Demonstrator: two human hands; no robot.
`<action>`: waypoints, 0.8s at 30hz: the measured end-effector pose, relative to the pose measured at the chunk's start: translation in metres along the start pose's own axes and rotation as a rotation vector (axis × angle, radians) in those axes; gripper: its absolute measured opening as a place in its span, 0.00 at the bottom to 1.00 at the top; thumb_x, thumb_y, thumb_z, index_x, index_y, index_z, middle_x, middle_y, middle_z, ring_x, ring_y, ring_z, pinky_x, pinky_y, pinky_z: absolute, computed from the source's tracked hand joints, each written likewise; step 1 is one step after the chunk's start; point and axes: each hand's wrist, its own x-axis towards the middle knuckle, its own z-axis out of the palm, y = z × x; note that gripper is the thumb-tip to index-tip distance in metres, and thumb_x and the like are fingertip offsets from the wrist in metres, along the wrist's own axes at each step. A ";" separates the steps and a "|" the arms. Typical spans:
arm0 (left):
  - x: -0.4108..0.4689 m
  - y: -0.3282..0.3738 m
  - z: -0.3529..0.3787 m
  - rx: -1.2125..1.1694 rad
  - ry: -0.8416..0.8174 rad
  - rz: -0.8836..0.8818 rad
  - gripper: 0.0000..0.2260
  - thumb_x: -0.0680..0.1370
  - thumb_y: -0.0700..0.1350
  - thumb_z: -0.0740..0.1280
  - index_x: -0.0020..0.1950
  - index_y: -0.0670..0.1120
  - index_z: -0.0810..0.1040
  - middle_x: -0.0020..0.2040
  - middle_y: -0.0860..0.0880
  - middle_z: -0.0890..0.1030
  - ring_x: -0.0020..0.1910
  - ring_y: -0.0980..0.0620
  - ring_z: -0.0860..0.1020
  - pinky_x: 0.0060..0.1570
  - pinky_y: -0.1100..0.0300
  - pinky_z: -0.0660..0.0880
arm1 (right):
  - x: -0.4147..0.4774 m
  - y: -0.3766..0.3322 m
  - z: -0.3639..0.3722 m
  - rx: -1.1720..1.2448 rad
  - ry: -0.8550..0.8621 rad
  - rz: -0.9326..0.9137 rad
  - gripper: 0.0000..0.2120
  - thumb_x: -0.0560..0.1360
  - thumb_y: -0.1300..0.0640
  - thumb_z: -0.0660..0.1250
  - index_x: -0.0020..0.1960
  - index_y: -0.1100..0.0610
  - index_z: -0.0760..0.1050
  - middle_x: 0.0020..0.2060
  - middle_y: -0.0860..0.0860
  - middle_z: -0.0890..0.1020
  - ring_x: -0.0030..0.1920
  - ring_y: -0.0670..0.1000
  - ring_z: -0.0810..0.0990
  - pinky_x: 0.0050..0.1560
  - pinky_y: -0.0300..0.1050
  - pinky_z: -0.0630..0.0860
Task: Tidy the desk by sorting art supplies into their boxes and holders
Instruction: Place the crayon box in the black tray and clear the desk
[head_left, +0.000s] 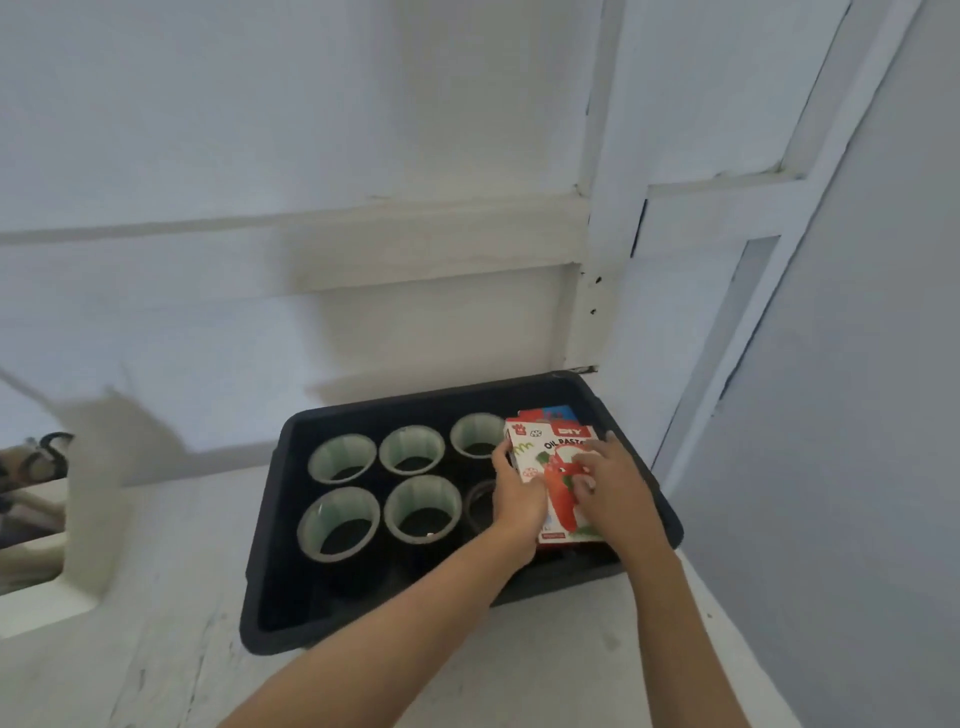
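The white-and-red cardboard oil pastel box (558, 467) lies at 3 o'clock in the black plastic tray (291, 571), atop 1 other box (553, 413). The left hand (514, 501) curls round its 9 o'clock edge, and the right hand (610, 486) bends its fingers over the face. If let go while tilted, the box could slide onto the 5 pale-green round holders (343, 457) or the 1 dark holder (480, 506).

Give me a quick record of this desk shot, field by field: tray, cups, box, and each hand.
tray: black tray on the white desk, against the wall
cups: five pale green cups standing in the tray, mouths up
box: oil pastel box at the tray's right end
left: left hand grips the box's left edge
right: right hand lies on the box's front, fingers bent; grip unclear
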 end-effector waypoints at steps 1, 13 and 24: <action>0.003 -0.005 0.002 0.032 0.023 0.008 0.23 0.80 0.39 0.61 0.70 0.55 0.58 0.57 0.46 0.77 0.47 0.48 0.81 0.40 0.54 0.81 | 0.001 0.001 0.003 -0.019 -0.044 -0.039 0.17 0.79 0.54 0.61 0.67 0.54 0.71 0.72 0.50 0.66 0.75 0.51 0.55 0.74 0.50 0.50; 0.012 0.005 -0.046 0.749 -0.416 0.182 0.55 0.59 0.50 0.80 0.76 0.56 0.49 0.74 0.53 0.58 0.69 0.52 0.65 0.67 0.51 0.69 | 0.016 0.012 0.006 0.025 -0.309 -0.098 0.29 0.79 0.50 0.60 0.76 0.52 0.54 0.76 0.50 0.54 0.75 0.53 0.56 0.72 0.50 0.58; 0.015 0.017 -0.048 1.082 -0.330 0.390 0.59 0.62 0.45 0.81 0.77 0.45 0.40 0.78 0.49 0.44 0.76 0.49 0.49 0.73 0.56 0.52 | 0.044 0.012 0.003 -0.031 -0.368 -0.145 0.30 0.79 0.48 0.61 0.76 0.52 0.52 0.77 0.50 0.51 0.75 0.54 0.55 0.71 0.50 0.60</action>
